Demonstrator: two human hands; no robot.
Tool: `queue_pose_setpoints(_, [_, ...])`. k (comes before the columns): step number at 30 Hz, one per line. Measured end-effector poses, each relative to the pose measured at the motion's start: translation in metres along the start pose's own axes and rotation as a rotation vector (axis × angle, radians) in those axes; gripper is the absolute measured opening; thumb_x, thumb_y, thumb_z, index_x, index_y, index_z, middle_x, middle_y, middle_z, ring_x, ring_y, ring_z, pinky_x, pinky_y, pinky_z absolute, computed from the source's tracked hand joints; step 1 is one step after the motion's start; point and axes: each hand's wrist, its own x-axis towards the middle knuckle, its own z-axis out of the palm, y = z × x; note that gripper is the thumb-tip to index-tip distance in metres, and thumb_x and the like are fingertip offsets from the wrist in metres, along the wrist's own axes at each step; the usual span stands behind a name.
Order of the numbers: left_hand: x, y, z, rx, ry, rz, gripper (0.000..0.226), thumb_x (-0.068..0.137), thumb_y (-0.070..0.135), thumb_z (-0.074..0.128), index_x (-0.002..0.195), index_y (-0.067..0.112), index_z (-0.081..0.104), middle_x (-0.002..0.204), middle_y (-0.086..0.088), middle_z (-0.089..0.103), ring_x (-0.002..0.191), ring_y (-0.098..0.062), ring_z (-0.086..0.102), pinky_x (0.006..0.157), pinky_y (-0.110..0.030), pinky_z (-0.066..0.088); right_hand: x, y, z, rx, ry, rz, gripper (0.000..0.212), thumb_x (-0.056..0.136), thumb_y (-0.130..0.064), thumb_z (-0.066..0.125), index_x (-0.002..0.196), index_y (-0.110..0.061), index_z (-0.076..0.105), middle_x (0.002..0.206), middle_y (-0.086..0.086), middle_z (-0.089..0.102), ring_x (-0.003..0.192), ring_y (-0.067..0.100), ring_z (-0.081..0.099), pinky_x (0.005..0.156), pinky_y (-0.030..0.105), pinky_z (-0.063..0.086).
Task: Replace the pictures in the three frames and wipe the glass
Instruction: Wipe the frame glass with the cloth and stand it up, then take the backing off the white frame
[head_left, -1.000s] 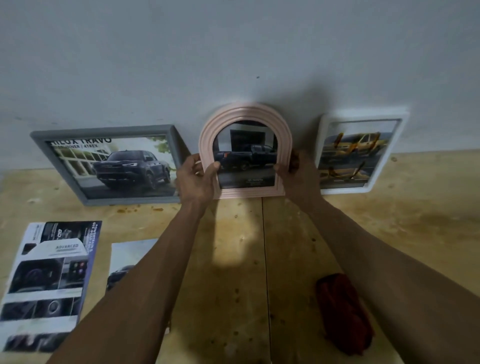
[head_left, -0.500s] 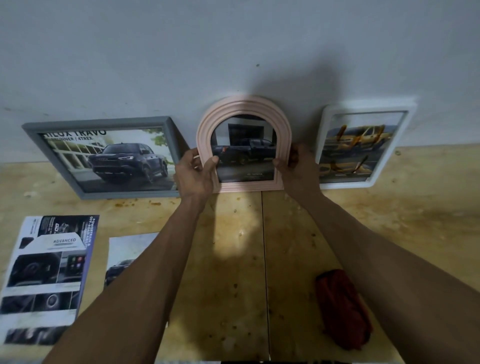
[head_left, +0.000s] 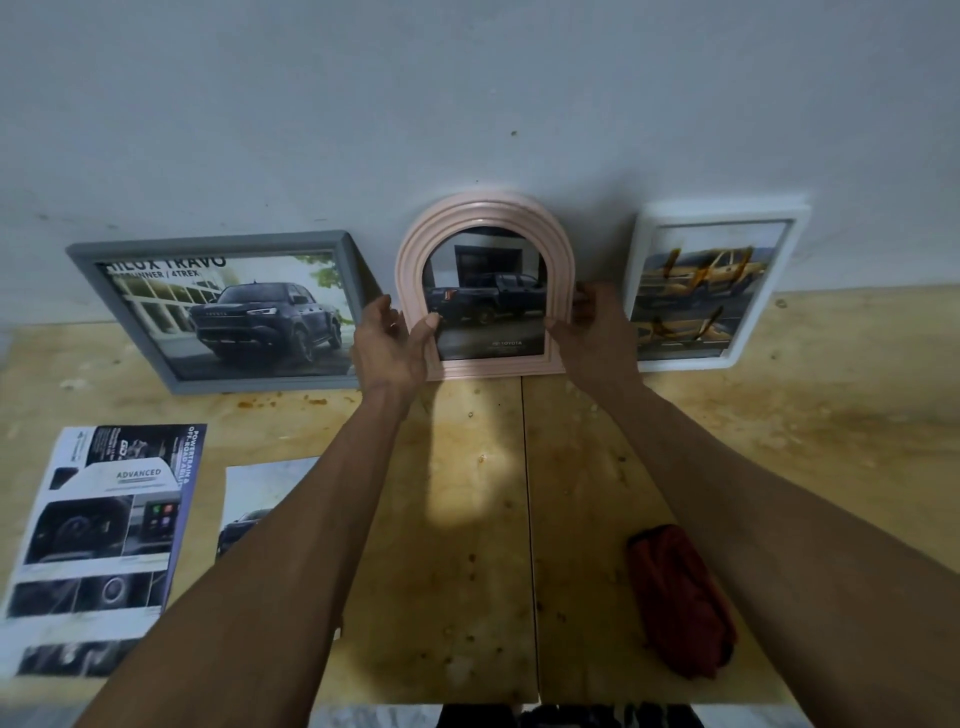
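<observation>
Hands on the pink arched frame (head_left: 485, 291), propped on the tabletop (head_left: 467, 519) against the wall (head_left: 467, 93): left hand (head_left: 390, 345) with thumb on the left edge, fingers loose; right hand (head_left: 597, 332) on the right edge, hold unclear. Flanked by the grey frame (head_left: 218, 312) and white frame (head_left: 714, 286), all three showing truck pictures. Loose prints (head_left: 104, 525) lying left, red cloth (head_left: 680, 603) lying right. Probably near finished; wiping impossible to judge.

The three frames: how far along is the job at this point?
All three frames lean against the wall with car pictures in them: grey frame, pink arched frame, white frame. The left hand and right hand flank the pink one, seemingly positioning it. The red cloth lies unused; whether wiping remains is unclear.
</observation>
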Motion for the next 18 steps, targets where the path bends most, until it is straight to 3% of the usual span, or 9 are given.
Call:
queue_pose_setpoints(2, [-0.014, 0.002, -0.007, 0.031, 0.016, 0.013, 0.071, 0.085, 0.028, 0.078, 0.144, 0.008, 0.045, 0.138, -0.01, 0.058, 0.127, -0.023, 0.055, 0.108, -0.043, 0.047, -0.012, -0.003, -0.007, 0.004, 0.025, 0.009, 0.041, 0.089, -0.019, 0.069, 0.126, -0.013, 0.051, 0.11, -0.002, 0.063, 0.097, 0.011, 0.059, 0.07, 0.007, 0.04])
queue_pose_setpoints(4, [-0.03, 0.0, -0.016, 0.07, 0.029, 0.045, 0.064, 0.086, 0.032, 0.076, 0.14, 0.01, 0.049, 0.133, -0.009, 0.061, 0.122, -0.023, 0.058, 0.105, -0.044, 0.049, -0.029, -0.004, -0.016, -0.002, 0.047, 0.001, 0.04, 0.09, -0.015, 0.067, 0.127, -0.014, 0.052, 0.105, -0.006, 0.059, 0.095, 0.01, 0.058, 0.064, 0.007, 0.037])
queue_pose_setpoints(8, [-0.069, -0.005, -0.028, 0.145, -0.008, 0.057, 0.046, 0.09, 0.031, 0.071, 0.13, 0.009, 0.059, 0.114, -0.005, 0.065, 0.103, -0.019, 0.06, 0.096, -0.039, 0.052, -0.069, 0.004, -0.042, -0.068, 0.094, 0.003, 0.035, 0.089, -0.013, 0.065, 0.123, -0.014, 0.057, 0.096, -0.001, 0.063, 0.088, 0.017, 0.062, 0.073, 0.025, 0.044])
queue_pose_setpoints(11, [-0.101, -0.01, -0.024, 0.145, -0.092, 0.049, 0.032, 0.091, 0.026, 0.07, 0.119, 0.012, 0.065, 0.097, 0.0, 0.067, 0.097, -0.023, 0.065, 0.091, -0.04, 0.055, -0.095, 0.017, -0.065, -0.124, 0.162, 0.01, 0.033, 0.087, -0.013, 0.067, 0.12, -0.011, 0.061, 0.095, 0.0, 0.065, 0.086, 0.014, 0.06, 0.081, 0.031, 0.046])
queue_pose_setpoints(15, [-0.141, -0.016, -0.003, 0.245, -0.195, 0.141, 0.029, 0.09, 0.024, 0.071, 0.116, 0.01, 0.069, 0.102, -0.004, 0.071, 0.095, -0.018, 0.066, 0.092, -0.038, 0.055, -0.113, 0.039, -0.096, -0.146, 0.17, 0.104, 0.026, 0.088, -0.015, 0.064, 0.115, -0.015, 0.064, 0.095, 0.004, 0.067, 0.089, 0.023, 0.063, 0.087, 0.046, 0.051])
queue_pose_setpoints(18, [-0.16, -0.013, 0.021, 0.289, -0.24, 0.186, 0.026, 0.09, 0.021, 0.071, 0.113, 0.01, 0.07, 0.097, -0.001, 0.069, 0.09, -0.015, 0.064, 0.085, -0.029, 0.052, -0.114, 0.055, -0.119, -0.14, 0.163, 0.171, 0.022, 0.09, -0.016, 0.062, 0.111, -0.016, 0.067, 0.09, 0.001, 0.065, 0.09, 0.024, 0.064, 0.083, 0.045, 0.054])
